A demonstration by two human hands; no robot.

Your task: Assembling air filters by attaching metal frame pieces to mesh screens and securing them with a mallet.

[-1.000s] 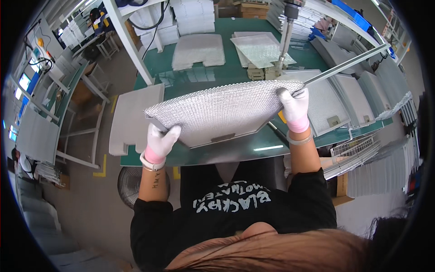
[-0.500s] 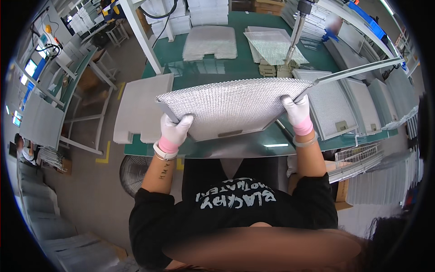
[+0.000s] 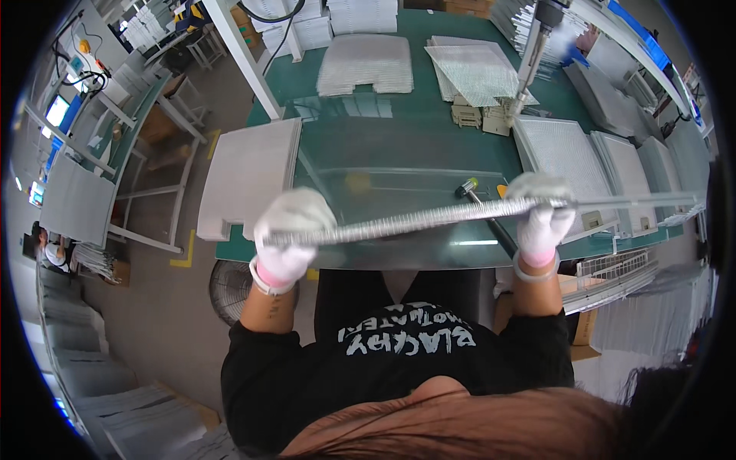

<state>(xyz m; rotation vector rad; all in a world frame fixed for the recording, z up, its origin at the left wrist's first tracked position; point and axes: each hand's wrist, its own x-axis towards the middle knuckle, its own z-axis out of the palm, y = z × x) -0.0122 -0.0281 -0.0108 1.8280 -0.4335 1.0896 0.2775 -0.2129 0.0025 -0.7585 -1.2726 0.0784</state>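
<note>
We take the clock from the middle of the metal mesh panel (image 3: 429, 218), which is seen almost on its edge, over the near part of the green table (image 3: 414, 146). Both gloved hands are closed on it: our left hand (image 3: 294, 218) grips the end at 9 o'clock, our right hand (image 3: 546, 207) the other end, at 3 o'clock. From there a grey bar (image 3: 636, 200) reaches outward.

About writing, we find pale letters on the black shirt (image 3: 410, 330) at 6 o'clock, upside down to our view. On the left forearm (image 3: 268, 308), at 8 o'clock, there are small dark characters.

The near edge of the table runs at 6 o'clock, just beside the shirt. Bare green surface opens between 11 and 12 o'clock, up to the mesh sheets (image 3: 366, 65). A pale stack (image 3: 249, 169) limits the room toward 10 o'clock, and a framed panel (image 3: 563, 157) does so at 2 o'clock. A hammer (image 3: 504, 236) lies partly behind our panel, its head toward 1 o'clock.
</note>
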